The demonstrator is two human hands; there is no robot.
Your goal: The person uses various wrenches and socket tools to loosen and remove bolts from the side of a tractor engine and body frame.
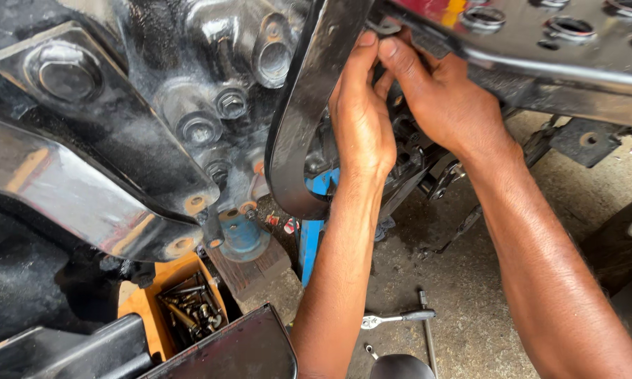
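Observation:
My left hand (361, 119) reaches up along the inner edge of a curved black steel plate (295, 133), its fingers closed together at the top. Its fingertips pinch a small grey metal piece (384, 28) just under a glossy frame rail with round holes (540, 49). My right hand (442, 98) comes in from the right and meets the same spot, thumb and forefinger touching the left fingertips. Its other fingers curl behind the black machine parts and are hidden.
A black greasy casing with big hex bolts (67, 70) fills the left. Below it stand an orange tray (142, 309) of several bolts and a blue stand (310, 245). A ratchet wrench (399, 318) lies on the concrete floor (470, 281).

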